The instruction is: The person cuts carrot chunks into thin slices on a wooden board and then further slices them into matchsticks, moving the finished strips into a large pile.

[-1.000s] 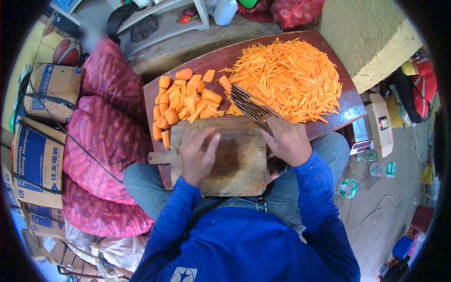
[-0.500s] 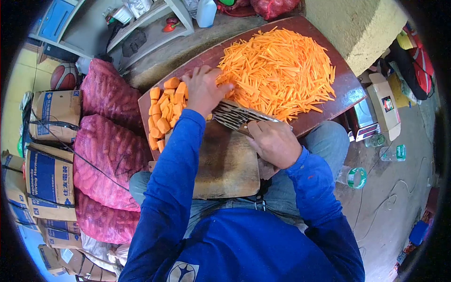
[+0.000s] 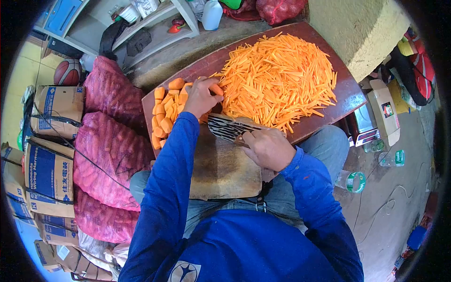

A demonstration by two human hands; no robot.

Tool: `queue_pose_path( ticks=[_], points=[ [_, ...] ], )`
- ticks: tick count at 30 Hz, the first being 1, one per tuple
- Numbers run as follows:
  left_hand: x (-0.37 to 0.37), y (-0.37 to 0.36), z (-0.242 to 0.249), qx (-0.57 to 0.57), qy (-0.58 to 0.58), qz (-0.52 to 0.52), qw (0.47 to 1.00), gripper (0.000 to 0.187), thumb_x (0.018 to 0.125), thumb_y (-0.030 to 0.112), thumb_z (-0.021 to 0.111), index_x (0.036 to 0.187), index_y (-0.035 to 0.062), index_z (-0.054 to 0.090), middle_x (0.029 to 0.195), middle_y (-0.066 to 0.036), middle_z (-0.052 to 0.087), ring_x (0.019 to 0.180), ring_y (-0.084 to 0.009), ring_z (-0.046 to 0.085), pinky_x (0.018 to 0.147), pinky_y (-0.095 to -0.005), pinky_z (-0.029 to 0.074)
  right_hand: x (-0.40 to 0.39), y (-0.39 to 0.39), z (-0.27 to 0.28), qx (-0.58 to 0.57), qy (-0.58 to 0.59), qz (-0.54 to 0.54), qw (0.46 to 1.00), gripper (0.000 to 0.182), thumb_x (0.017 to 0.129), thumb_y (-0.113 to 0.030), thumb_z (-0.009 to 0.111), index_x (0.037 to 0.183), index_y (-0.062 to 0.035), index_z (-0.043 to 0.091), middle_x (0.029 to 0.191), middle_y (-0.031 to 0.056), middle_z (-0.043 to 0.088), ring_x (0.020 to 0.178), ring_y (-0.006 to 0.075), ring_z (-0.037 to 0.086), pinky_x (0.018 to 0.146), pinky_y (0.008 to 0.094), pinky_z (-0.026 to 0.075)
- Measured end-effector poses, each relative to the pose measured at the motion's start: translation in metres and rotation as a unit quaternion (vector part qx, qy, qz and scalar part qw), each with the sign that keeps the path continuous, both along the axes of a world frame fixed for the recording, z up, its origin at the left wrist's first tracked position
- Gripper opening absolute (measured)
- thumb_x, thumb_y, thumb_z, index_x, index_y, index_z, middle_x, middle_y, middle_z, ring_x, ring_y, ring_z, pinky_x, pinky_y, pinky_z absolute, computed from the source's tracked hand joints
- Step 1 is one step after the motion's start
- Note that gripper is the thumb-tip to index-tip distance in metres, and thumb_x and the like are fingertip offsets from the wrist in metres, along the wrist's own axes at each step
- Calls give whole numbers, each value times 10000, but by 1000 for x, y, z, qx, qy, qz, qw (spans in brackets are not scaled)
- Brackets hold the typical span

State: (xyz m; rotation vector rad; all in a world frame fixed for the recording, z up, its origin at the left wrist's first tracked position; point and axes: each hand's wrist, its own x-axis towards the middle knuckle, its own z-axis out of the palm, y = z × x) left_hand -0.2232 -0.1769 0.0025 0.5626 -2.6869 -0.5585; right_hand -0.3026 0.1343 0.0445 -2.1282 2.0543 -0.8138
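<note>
- Left hand [image 3: 201, 97] has moved off the board [image 3: 228, 171] toward eleven o'clock, pinching a carrot piece [image 3: 216, 89].
- Right hand [image 3: 269, 148] grips a knife [image 3: 230, 128], shreds [image 3: 282, 77] at twelve o'clock.

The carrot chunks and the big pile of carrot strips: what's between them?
In the head view, the left hand is between the carrot chunks and the pile of strips, holding a carrot piece.

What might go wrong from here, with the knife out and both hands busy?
The knife in the right hand points toward the left hand; a slip might cut it. The carrot piece in the left hand could drop. Chunks near the table's left edge may roll off.
</note>
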Motion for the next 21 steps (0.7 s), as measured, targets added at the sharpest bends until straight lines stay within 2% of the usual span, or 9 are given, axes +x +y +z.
queue_pose_path(
  ticks=[2,6,9,11,14,17,18,21],
  points=[
    [4,8,10,35,3,37,999,580,713,250,930,1251,92,779,1346,-183,702,1343,-396,592,1103,-577,395,0,-1,-2,14,-14,-2,1000,259,916,-242,755,975,-14,647,838,162,712,798,382,726,698,507,566],
    [35,30,32,3,25,60,998,548,721,277,902,1226,98,785,1307,-180,707,1309,-393,607,1108,-581,386,0,-1,-5,26,-32,11,999,274,903,-238,773,1001,-18,641,855,164,707,827,390,717,714,516,550],
    [80,52,49,-45,-14,62,997,529,720,297,879,1209,114,791,1262,-167,711,1267,-380,622,1079,-565,396,3,-1,-1,51,-34,5,998,271,892,-221,780,1013,-18,646,854,165,706,835,388,717,725,513,551],
    [108,67,57,-60,-108,98,987,517,717,292,870,1202,128,796,1259,-147,688,1265,-367,602,1053,-552,389,4,-1,-1,43,-41,11,998,266,886,-209,783,1008,-18,644,858,164,706,840,387,717,730,512,551],
    [135,74,46,-49,-48,85,994,501,737,309,881,1199,133,799,1298,-126,661,1292,-353,569,1044,-539,374,8,-2,-3,41,-44,25,998,262,876,-192,787,1001,-17,639,872,167,703,855,388,717,741,509,553],
    [119,81,57,-95,-37,79,992,493,781,320,900,1223,131,788,1383,-123,637,1304,-364,574,1087,-525,385,11,-4,-7,52,-44,36,997,266,866,-188,790,989,-11,634,891,177,698,879,393,713,755,509,555],
    [108,82,61,-94,-17,65,993,446,819,316,887,1213,127,792,1348,-116,660,1278,-357,581,1071,-514,390,11,-5,-9,55,-49,36,997,269,860,-189,791,979,-7,633,900,183,696,892,398,711,764,510,556],
    [64,71,47,-85,18,29,996,385,827,283,854,1172,123,795,1256,-103,674,1249,-334,579,1025,-535,368,10,-7,-8,63,-62,44,995,266,852,-188,790,963,-2,636,905,191,693,906,410,705,773,516,556]
  ],
)
